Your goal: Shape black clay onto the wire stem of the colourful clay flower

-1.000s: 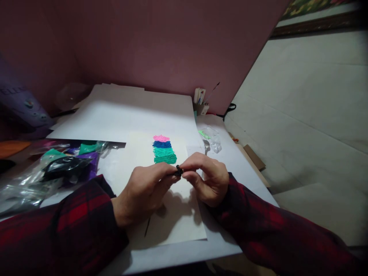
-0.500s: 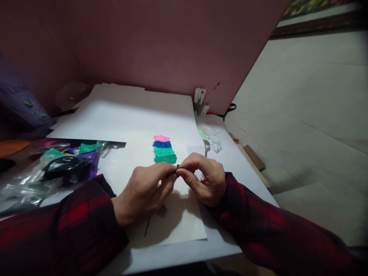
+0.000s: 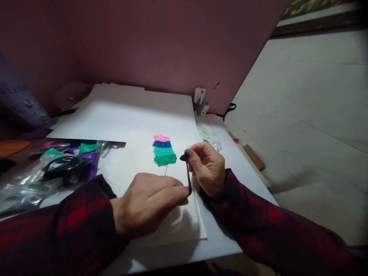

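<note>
A thin strand of soft black clay (image 3: 189, 177) is stretched between my two hands. Its lower end is pinched in the fingertips of my left hand (image 3: 149, 203), which hovers over the white paper sheet (image 3: 184, 226). My right hand (image 3: 209, 168) grips the thicker upper lump between thumb and index finger. Just beyond my hands, the sheet carries a textured block of coloured clay bands (image 3: 165, 150), pink at the top, then blue, then two greens. From its lower edge a thin dark line (image 3: 166, 170) runs down and passes behind my left hand.
Plastic packets of coloured material (image 3: 66, 165) lie heaped on the left. Large white sheets (image 3: 138, 111) cover the back of the table. To the right are a crumpled clear bag (image 3: 214, 140) with a green piece (image 3: 204, 134), and a holder with pens (image 3: 200, 99) by the wall.
My hands were together, pinching the black clay. Now the right has moved up and the left down and slightly right, drawing the clay out into a strand.
</note>
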Motion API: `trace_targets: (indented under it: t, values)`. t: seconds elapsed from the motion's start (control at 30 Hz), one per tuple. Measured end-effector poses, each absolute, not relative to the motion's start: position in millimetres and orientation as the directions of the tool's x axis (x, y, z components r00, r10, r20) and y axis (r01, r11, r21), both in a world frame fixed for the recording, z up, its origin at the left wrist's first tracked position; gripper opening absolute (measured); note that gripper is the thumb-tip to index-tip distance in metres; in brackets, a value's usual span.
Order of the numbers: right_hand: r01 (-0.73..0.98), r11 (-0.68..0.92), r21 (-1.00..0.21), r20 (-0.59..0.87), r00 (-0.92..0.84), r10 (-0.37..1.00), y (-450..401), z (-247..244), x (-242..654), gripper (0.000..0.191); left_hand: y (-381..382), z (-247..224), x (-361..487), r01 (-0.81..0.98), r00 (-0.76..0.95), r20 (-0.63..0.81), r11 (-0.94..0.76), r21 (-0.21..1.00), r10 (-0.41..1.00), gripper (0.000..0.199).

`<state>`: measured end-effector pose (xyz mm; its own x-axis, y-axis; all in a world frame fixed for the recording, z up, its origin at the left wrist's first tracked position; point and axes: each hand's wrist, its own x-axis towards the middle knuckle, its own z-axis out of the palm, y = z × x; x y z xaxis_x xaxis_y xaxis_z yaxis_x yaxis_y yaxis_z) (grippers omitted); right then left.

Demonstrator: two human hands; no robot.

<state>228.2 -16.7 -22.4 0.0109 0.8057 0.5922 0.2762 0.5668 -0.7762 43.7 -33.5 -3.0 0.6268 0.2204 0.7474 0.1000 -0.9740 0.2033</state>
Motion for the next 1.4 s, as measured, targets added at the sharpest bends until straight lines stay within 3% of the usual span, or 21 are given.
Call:
trace_targets:
  t: [0.17, 0.4, 0.5, 0.7, 0.83, 1.07, 1.4]
  values:
    - [0.338, 0.642, -0.688, 0.646, -0.117, 0.754, -24.0, -17.4, 229.5, 0.01, -32.2, -7.8, 46.9, 0.336, 0.505, 0.776, -0.914, 0.227, 0.379, 0.009]
    - [0.28, 0.765, -0.581, 0.733, -0.229, 0.641, -30.5, -11.9, 228.5, 0.003, -28.1, -11.7, 47.7, 0.279, 0.49, 0.797, -0.929, 0.242, 0.354, 0.012]
    - [0.243, 0.8, -0.549, 0.753, -0.272, 0.599, -29.8, -13.5, 229.9, 0.003, -30.5, -11.0, 46.6, 0.316, 0.454, 0.787, -0.901, 0.296, 0.418, 0.008]
    - [0.169, 0.852, -0.495, 0.78, -0.347, 0.521, -30.4, -14.3, 231.8, 0.009, -31.2, -10.1, 46.8, 0.362, 0.404, 0.739, -0.836, 0.411, 0.538, 0.028]
    - [0.172, 0.859, -0.482, 0.78, -0.361, 0.51, -31.1, -12.6, 230.8, 0.009, -29.6, -10.8, 48.4, 0.376, 0.307, 0.725, -0.779, 0.502, 0.616, 0.028]
    - [0.199, 0.874, -0.444, 0.797, -0.358, 0.487, -31.6, -11.8, 229.6, 0.011, -26.4, -14.0, 46.8, 0.313, 0.409, 0.723, -0.83, 0.462, 0.556, 0.013]
    - [0.219, 0.86, -0.461, 0.803, -0.309, 0.509, -28.5, -15.8, 230.6, 0.013, -26.1, -16.9, 48.4, 0.249, 0.419, 0.693, -0.808, 0.534, 0.587, 0.022]
